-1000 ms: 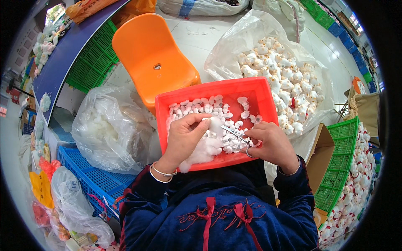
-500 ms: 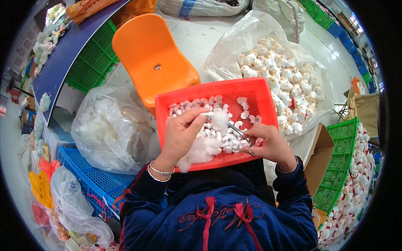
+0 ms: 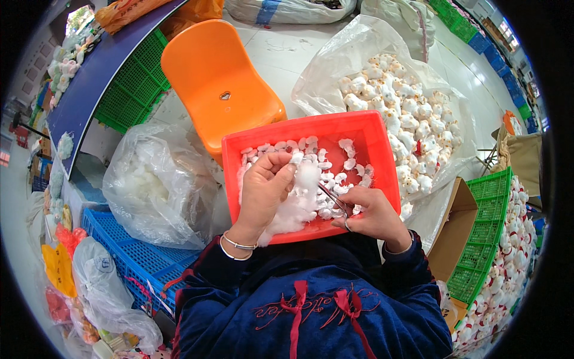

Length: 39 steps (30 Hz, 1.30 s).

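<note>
Head view: white stuffing [image 3: 296, 200] lies between both hands, apparently pinched by left hand [image 3: 263, 191].

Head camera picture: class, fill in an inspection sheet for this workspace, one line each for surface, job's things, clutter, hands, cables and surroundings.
Surface: red tray on the person's lap.
Job's things: small white stuffed pieces and white stuffing fluff in the tray; thin metal tool.
Clutter: clear bag of stuffing at left; open bag of small plush toys at right.
Hands: left hand pinches a white piece; right hand holds the tool.
Cables: nothing seen.
Surroundings: orange chair, green crates, blue crate, cardboard box.
</note>
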### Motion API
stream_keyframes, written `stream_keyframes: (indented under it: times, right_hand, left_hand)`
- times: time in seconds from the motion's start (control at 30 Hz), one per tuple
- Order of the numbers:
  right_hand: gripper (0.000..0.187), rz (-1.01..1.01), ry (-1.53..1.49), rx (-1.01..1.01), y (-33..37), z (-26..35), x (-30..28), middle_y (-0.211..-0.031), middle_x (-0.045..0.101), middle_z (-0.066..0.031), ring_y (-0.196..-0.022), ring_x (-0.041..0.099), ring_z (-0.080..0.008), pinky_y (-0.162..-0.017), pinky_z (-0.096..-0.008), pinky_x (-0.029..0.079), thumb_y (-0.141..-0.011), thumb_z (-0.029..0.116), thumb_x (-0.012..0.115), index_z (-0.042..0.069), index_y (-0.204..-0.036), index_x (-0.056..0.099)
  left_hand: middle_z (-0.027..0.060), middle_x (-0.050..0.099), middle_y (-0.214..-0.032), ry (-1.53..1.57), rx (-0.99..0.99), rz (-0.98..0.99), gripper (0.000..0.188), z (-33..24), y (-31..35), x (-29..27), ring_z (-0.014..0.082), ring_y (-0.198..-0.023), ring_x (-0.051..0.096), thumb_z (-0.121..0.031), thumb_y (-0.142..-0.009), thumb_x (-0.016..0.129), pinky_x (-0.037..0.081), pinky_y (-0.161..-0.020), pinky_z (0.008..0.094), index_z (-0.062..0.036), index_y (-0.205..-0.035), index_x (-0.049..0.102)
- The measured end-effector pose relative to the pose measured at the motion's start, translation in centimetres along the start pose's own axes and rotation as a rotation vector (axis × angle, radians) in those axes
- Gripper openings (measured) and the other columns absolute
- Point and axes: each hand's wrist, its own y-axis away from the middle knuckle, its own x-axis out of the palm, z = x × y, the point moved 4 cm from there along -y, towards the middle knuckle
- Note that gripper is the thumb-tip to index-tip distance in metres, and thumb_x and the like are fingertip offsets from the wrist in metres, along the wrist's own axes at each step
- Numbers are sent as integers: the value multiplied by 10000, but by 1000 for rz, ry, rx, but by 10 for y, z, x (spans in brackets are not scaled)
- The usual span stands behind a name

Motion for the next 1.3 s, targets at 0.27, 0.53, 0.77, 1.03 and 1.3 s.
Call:
stream_keyframes:
  times: [0.27,0.53,0.77,1.03,1.3]
  right_hand:
    - [325,-42,-42,100,1,1,5,-793,683,-107,-702,655,-191,-657,-322,514,-771,142,879,-13,-1018,735]
    - [317,-91,12,74,0,7,7,-765,656,-100,-715,637,-227,-658,-352,505,-767,144,877,8,-1019,741]
    - [347,-94,287,5,2,10,-5,-835,645,-95,-851,617,-303,-750,-416,500,-744,153,859,38,-1046,734]
    - [457,-148,410,-93,2,23,-25,-964,649,-86,-989,606,-277,-868,-390,495,-685,170,915,45,-1077,714]
    - [343,-22,301,26,-10,16,-20,-892,655,-84,-880,619,-278,-784,-405,479,-753,231,864,74,-1025,725]
  left_hand:
    - [35,742,-936,-62,50,36,216,-2,8,15,43,-682,628,-67,-1020,657,391,-519,165,-20,-1231,668]
    - [36,734,-908,106,-26,-29,112,11,6,12,18,-573,526,-104,-1014,674,365,-504,163,-33,-1099,696]
    - [-32,680,-861,-153,-136,121,145,-7,-4,2,-7,-597,492,-114,-972,719,359,-505,159,-38,-1094,692]
    - [-15,698,-966,-69,-50,172,203,-10,-8,-7,6,-778,595,-21,-972,677,459,-635,156,-18,-1174,677]
    - [58,738,-1167,-90,-15,191,303,-3,-6,3,73,-951,675,-24,-984,660,524,-795,202,2,-1286,662]
